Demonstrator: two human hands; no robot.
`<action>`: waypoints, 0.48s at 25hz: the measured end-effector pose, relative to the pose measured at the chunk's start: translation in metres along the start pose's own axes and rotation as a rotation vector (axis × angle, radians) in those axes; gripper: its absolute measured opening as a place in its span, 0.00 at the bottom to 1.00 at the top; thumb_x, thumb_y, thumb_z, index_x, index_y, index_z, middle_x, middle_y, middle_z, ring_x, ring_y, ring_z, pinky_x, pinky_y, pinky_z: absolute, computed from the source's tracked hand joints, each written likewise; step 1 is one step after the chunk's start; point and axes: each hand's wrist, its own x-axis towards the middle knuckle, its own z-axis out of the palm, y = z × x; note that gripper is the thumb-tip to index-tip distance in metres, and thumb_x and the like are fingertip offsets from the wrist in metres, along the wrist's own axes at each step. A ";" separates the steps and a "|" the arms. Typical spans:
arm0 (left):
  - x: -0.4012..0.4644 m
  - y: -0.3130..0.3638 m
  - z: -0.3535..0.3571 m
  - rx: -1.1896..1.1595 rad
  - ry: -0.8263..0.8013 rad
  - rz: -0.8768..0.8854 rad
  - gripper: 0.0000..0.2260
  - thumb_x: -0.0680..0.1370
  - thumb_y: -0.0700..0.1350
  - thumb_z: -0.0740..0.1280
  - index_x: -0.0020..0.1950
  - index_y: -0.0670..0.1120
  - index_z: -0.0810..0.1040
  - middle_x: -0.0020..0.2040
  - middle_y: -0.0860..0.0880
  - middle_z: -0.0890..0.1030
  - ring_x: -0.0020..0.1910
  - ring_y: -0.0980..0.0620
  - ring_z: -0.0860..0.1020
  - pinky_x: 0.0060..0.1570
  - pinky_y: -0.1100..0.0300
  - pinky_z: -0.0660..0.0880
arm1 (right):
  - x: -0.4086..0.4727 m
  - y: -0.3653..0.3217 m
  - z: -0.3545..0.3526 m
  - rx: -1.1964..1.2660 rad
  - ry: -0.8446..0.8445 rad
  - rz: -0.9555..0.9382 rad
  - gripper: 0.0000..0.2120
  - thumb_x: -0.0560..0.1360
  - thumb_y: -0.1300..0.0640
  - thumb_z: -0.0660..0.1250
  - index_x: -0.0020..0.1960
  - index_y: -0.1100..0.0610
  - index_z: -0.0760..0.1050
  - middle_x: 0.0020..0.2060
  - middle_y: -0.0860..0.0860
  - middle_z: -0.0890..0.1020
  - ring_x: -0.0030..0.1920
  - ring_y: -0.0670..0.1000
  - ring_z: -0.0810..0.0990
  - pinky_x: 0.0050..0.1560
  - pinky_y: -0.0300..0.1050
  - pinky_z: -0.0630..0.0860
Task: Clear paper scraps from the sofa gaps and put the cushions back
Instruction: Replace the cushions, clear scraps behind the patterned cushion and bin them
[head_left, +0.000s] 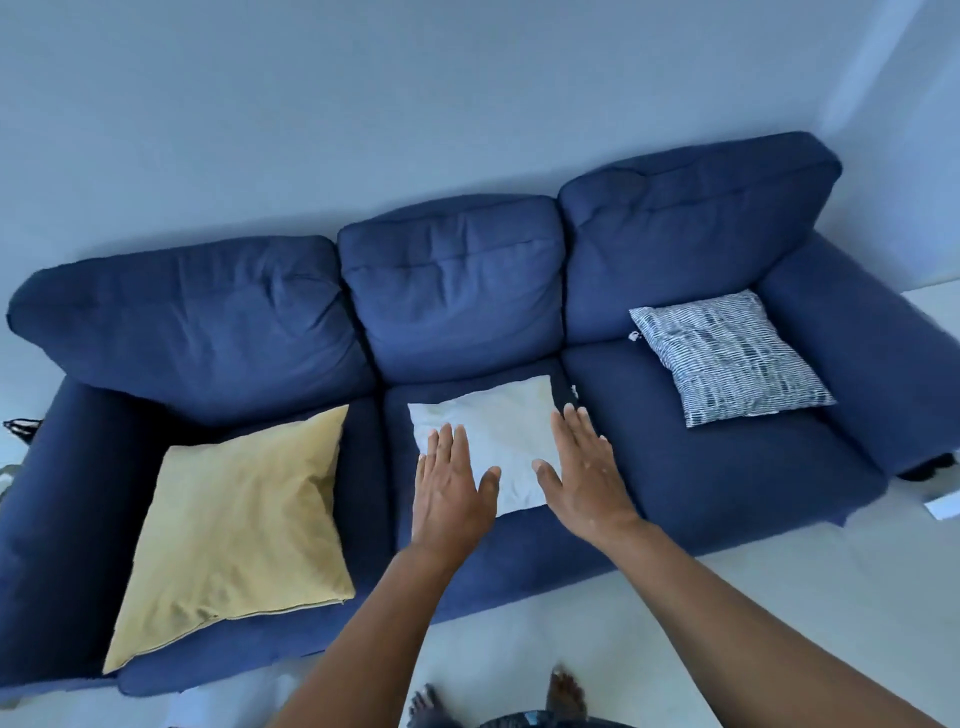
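A dark blue three-seat sofa (675, 467) fills the view. On its middle seat lies a white cushion (498, 421). My left hand (449, 483) and my right hand (582, 467) reach over it with straight, spread fingers, each over one side of the cushion; whether they touch it I cannot tell. A yellow cushion (239, 525) lies on the left seat and a blue-and-white patterned cushion (727, 356) on the right seat. One small white paper scrap (634, 335) sits at the gap behind the right seat, another white scrap (574, 388) in the gap between the middle and right seats.
The sofa stands against a pale wall (363, 130) on a light floor (779, 597). My bare feet (563, 691) are just in front of it. A white object (948, 506) lies on the floor at the right edge, and a dark item (21, 428) at the left armrest.
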 end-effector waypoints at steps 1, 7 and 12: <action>0.008 0.014 0.010 -0.003 -0.028 0.008 0.33 0.84 0.55 0.58 0.82 0.43 0.48 0.83 0.46 0.48 0.82 0.48 0.43 0.80 0.51 0.45 | 0.003 0.015 -0.006 0.006 0.000 0.030 0.31 0.84 0.51 0.57 0.82 0.57 0.49 0.82 0.54 0.47 0.82 0.53 0.42 0.80 0.59 0.48; 0.041 0.050 0.046 0.011 -0.135 0.054 0.33 0.84 0.55 0.58 0.82 0.43 0.47 0.83 0.46 0.47 0.82 0.48 0.42 0.80 0.51 0.46 | 0.011 0.064 -0.017 0.016 0.016 0.133 0.32 0.83 0.51 0.58 0.82 0.57 0.48 0.82 0.54 0.48 0.82 0.53 0.43 0.79 0.57 0.49; 0.089 0.074 0.061 0.003 -0.175 0.107 0.33 0.84 0.54 0.59 0.82 0.43 0.48 0.83 0.46 0.48 0.82 0.48 0.44 0.80 0.51 0.47 | 0.041 0.090 -0.032 0.029 0.025 0.195 0.32 0.83 0.50 0.58 0.82 0.56 0.48 0.82 0.53 0.48 0.82 0.52 0.42 0.80 0.58 0.50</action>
